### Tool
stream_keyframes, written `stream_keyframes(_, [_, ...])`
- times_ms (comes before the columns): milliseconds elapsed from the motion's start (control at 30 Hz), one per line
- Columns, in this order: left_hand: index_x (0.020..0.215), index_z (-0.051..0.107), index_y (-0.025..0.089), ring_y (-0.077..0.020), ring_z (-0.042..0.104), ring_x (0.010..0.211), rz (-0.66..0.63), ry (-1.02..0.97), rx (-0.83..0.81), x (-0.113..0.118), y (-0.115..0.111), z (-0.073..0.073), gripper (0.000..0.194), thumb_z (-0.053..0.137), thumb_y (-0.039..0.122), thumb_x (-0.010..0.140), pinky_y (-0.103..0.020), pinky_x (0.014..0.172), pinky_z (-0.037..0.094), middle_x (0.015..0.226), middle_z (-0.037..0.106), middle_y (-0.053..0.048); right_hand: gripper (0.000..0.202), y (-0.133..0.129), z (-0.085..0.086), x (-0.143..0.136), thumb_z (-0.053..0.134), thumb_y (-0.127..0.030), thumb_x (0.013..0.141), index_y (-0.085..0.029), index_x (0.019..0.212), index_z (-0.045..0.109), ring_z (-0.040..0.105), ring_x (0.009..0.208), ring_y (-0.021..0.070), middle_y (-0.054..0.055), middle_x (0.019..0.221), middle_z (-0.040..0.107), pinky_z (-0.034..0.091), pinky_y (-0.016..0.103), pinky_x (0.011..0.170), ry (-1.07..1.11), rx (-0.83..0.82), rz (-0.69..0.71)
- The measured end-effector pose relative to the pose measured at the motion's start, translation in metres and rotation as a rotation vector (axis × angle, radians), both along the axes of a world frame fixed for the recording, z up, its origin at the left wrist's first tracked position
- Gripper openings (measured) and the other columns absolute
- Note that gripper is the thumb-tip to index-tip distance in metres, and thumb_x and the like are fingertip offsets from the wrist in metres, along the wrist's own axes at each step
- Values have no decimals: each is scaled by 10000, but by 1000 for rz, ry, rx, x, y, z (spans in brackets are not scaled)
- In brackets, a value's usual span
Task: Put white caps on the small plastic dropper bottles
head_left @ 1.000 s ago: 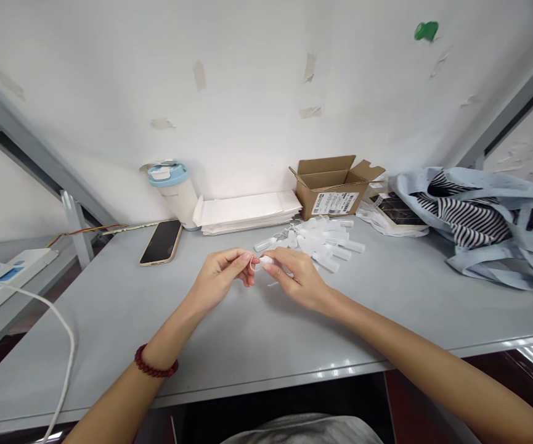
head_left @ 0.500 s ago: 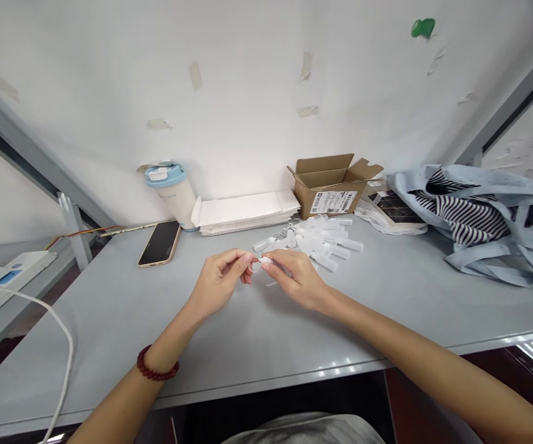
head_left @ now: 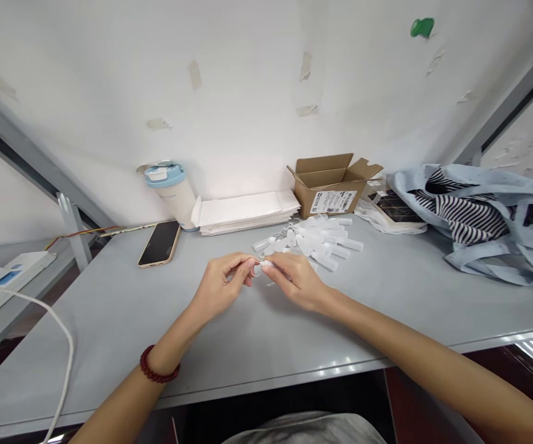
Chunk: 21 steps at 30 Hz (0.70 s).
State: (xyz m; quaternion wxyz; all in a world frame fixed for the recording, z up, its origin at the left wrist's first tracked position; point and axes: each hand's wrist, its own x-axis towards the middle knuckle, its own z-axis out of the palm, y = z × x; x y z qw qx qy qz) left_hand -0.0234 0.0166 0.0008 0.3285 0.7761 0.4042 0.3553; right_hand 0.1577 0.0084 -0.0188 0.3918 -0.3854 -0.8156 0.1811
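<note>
My left hand (head_left: 223, 282) and my right hand (head_left: 299, 282) meet over the middle of the grey table (head_left: 266, 345). Between thumb and fingers, my right hand pinches a small white plastic piece (head_left: 265, 264). A thin, pale loop (head_left: 257, 271) runs from that piece to my left fingertips, which are closed on it. Its exact kind is too small to make out. Just behind my right hand lies a loose pile of translucent white plastic tubes (head_left: 326, 237) with thin strings or tabs among them. My fingers hide part of what I hold.
Along the wall stand a blue-lidded cup (head_left: 169, 188), a stack of white envelopes (head_left: 248, 211) and an open cardboard box (head_left: 333, 188). A phone (head_left: 159, 243) lies left. A light blue bag (head_left: 492, 216) fills the right side. A white cable (head_left: 65, 345) hangs at the left edge.
Both hands stay together in nearly the same place. My left fingers have shifted slightly down and right, and the white piece sits a little lower.
</note>
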Motion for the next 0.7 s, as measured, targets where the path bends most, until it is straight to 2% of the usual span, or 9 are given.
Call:
stream_keyframes(167, [721,606,165,-123,554,571,-14,-24,-72,1,3,-3,286,459,351,881,-229,570,424,628,577,-2,358,1,0,1,326,-344,945,-174,668,478,412,555,112,-9,597,463,331,244,573,-2,-29,11])
stream_keyframes(333, [720,626,153,-134,562,587,-15,-130,-146,0,7,3,349,452,409,879,-251,606,461,642,603,-23,357,2,6,1,311,-332,956,-167,712,513,424,570,105,-15,620,472,328,237,576,32,-91,40])
stream_keyframes(500, [674,620,158,-124,548,550,24,-137,-180,2,6,7,282,558,395,814,-237,572,463,583,589,-4,366,3,6,1,322,-338,953,-173,646,434,379,546,96,-30,588,411,300,237,555,16,-129,38])
stream_keyframes(700, [684,640,154,-124,556,555,88,-213,-192,-2,9,4,252,580,367,803,-246,582,461,605,605,-9,398,4,8,2,293,-394,954,-183,629,385,374,530,93,-41,563,385,299,233,537,98,-239,33])
